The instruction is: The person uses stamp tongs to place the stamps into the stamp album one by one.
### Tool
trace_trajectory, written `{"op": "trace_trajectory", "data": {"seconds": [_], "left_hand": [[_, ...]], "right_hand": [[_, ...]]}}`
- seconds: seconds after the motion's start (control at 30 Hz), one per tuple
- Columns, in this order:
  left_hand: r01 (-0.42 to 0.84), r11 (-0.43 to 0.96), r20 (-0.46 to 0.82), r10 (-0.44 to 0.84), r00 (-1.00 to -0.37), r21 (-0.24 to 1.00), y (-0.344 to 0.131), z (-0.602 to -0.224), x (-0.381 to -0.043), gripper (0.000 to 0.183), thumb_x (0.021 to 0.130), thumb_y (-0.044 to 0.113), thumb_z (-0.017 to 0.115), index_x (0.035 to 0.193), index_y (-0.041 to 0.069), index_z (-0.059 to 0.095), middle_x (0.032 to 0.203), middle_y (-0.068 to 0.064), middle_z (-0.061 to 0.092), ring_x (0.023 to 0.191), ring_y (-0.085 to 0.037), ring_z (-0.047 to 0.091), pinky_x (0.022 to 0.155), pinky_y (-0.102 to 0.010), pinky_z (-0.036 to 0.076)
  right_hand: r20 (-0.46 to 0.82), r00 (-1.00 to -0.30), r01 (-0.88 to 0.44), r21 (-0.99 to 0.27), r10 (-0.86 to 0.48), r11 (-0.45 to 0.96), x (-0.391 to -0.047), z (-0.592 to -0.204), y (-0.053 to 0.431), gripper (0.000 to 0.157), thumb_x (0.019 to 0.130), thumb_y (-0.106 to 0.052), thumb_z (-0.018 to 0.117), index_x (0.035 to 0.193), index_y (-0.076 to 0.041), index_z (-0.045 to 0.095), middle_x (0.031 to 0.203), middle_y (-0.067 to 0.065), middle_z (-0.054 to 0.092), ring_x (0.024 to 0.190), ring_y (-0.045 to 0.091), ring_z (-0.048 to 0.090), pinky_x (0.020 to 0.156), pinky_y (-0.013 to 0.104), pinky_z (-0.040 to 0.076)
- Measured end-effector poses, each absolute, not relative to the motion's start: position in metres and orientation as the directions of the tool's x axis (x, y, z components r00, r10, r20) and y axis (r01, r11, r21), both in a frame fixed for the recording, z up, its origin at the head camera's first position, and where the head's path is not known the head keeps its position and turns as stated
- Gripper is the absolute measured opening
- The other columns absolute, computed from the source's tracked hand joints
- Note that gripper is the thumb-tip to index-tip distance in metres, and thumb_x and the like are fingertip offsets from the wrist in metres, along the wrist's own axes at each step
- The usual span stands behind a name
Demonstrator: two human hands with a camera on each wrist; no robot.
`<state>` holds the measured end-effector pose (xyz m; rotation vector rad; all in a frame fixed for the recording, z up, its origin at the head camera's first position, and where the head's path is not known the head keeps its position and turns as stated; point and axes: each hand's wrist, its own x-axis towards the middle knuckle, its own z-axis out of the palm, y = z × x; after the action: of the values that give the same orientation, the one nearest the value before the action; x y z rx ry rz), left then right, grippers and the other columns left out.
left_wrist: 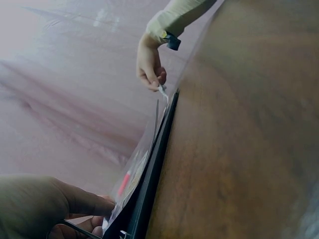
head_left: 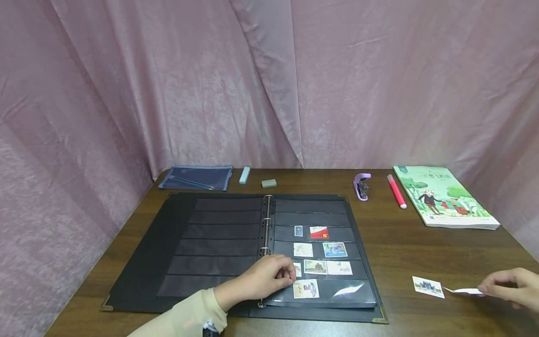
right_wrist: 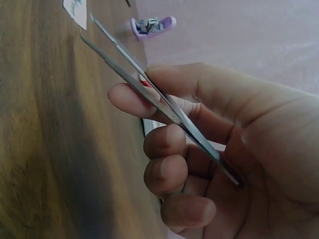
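Note:
My right hand (head_left: 511, 286) holds metal tweezers (right_wrist: 169, 113) between thumb and fingers. Their tips stand apart, close to a stamp (head_left: 428, 287) with a building picture lying on the table. In the right wrist view the same stamp (right_wrist: 76, 11) is partly cut off at the top. My left hand (head_left: 269, 276) is at the right page of a black stamp album (head_left: 147, 262), beside the rings. Its thumb and fingers pinch the edge of a clear pocket (left_wrist: 110, 214). Several stamps sit in the page's rows, including one with figures (head_left: 306, 289) in the bottom row.
Behind the album lie a blue mesh pouch (head_left: 198, 175), a light blue stick (head_left: 244, 175) and a grey eraser (head_left: 268, 183). A purple stapler-like tool (head_left: 361, 187), a pink marker (head_left: 396, 192) and a green-covered book (head_left: 446, 196) lie at the back right. Pink curtains hang behind.

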<state>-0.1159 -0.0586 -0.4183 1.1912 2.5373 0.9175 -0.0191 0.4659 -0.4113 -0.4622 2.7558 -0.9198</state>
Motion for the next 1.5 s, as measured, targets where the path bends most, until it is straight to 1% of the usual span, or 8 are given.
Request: {"op": "trace_trajectory", "data": {"seconds": [0.27, 0.37, 0.57, 0.6, 0.83, 0.97, 1.17, 1.5], "left_hand": [[0.628, 0.481, 0.083, 0.751, -0.655, 0.611, -0.058, -0.418, -0.116, 0.011, 0.080, 0.008, 0.062, 0.077, 0.018, 0.057, 0.069, 0.010, 0.051, 0.060, 0.005, 0.042, 0.057, -0.011, 0.037], [0.625, 0.483, 0.080, 0.749, -0.657, 0.613, -0.058, -0.419, -0.116, 0.012, 0.080, 0.007, 0.062, 0.077, 0.018, 0.057, 0.069, 0.009, 0.051, 0.060, 0.005, 0.043, 0.057, -0.011, 0.037], [0.623, 0.486, 0.077, 0.747, -0.660, 0.613, -0.058, -0.417, -0.116, 0.012, 0.080, 0.007, 0.062, 0.077, 0.018, 0.057, 0.069, 0.009, 0.052, 0.060, 0.005, 0.043, 0.057, -0.011, 0.037], [0.623, 0.488, 0.076, 0.747, -0.660, 0.612, -0.058, -0.417, -0.116, 0.012, 0.080, 0.008, 0.062, 0.077, 0.018, 0.057, 0.069, 0.009, 0.052, 0.060, 0.005, 0.043, 0.057, -0.011, 0.037], [0.631, 0.482, 0.086, 0.750, -0.656, 0.608, -0.058, -0.418, -0.116, 0.011, 0.080, 0.008, 0.062, 0.077, 0.017, 0.058, 0.070, 0.010, 0.052, 0.061, 0.005, 0.043, 0.057, -0.010, 0.037], [0.632, 0.483, 0.089, 0.748, -0.657, 0.606, -0.058, -0.417, -0.116, 0.011, 0.080, 0.008, 0.062, 0.077, 0.017, 0.057, 0.070, 0.010, 0.052, 0.061, 0.005, 0.043, 0.057, -0.010, 0.037], [0.626, 0.487, 0.083, 0.746, -0.661, 0.610, -0.058, -0.416, -0.116, 0.011, 0.080, 0.007, 0.062, 0.077, 0.017, 0.057, 0.069, 0.010, 0.052, 0.061, 0.005, 0.043, 0.058, -0.011, 0.037], [0.625, 0.488, 0.079, 0.746, -0.661, 0.609, -0.058, -0.417, -0.116, 0.011, 0.080, 0.007, 0.062, 0.077, 0.017, 0.058, 0.069, 0.009, 0.052, 0.061, 0.005, 0.043, 0.057, -0.011, 0.037]], "right_hand": [[-0.091, -0.898, -0.252, -0.696, -0.431, 0.673, -0.023, -0.413, 0.459, 0.035, 0.089, 0.002, 0.044, 0.092, -0.026, 0.066, 0.054, -0.002, 0.038, 0.047, -0.012, 0.033, 0.032, 0.016, 0.031], [-0.126, -0.892, -0.226, -0.708, -0.435, 0.669, -0.025, -0.411, 0.456, 0.032, 0.091, 0.001, 0.043, 0.091, -0.023, 0.065, 0.055, -0.011, 0.035, 0.047, -0.012, 0.033, 0.032, 0.014, 0.030], [-0.149, -0.872, -0.224, -0.725, -0.467, 0.651, -0.030, -0.408, 0.452, 0.030, 0.091, 0.001, 0.040, 0.092, -0.017, 0.064, 0.054, -0.007, 0.034, 0.047, -0.011, 0.033, 0.032, 0.014, 0.029], [-0.148, -0.869, -0.230, -0.724, -0.471, 0.650, -0.031, -0.408, 0.451, 0.030, 0.091, 0.001, 0.040, 0.092, -0.017, 0.064, 0.054, -0.004, 0.036, 0.047, -0.010, 0.033, 0.032, 0.014, 0.029], [-0.131, -0.848, -0.272, -0.724, -0.513, 0.634, -0.035, -0.410, 0.448, 0.030, 0.091, 0.003, 0.040, 0.093, -0.016, 0.063, 0.081, -0.021, 0.058, 0.047, -0.006, 0.036, 0.035, 0.020, 0.032], [-0.109, -0.844, -0.297, -0.721, -0.526, 0.626, -0.038, -0.410, 0.445, 0.028, 0.090, 0.002, 0.042, 0.091, -0.018, 0.062, 0.082, -0.017, 0.060, 0.050, -0.006, 0.038, 0.037, 0.021, 0.033], [0.025, -0.811, -0.409, -0.739, -0.585, 0.536, -0.042, -0.414, 0.438, 0.031, 0.086, 0.010, 0.044, 0.089, -0.016, 0.063, 0.083, -0.009, 0.060, 0.057, 0.007, 0.047, 0.044, 0.021, 0.036], [0.109, -0.804, -0.476, -0.709, -0.585, 0.521, -0.044, -0.415, 0.427, 0.033, 0.083, 0.012, 0.047, 0.086, -0.017, 0.063, 0.080, -0.008, 0.057, 0.064, 0.004, 0.050, 0.046, 0.020, 0.037]]}}
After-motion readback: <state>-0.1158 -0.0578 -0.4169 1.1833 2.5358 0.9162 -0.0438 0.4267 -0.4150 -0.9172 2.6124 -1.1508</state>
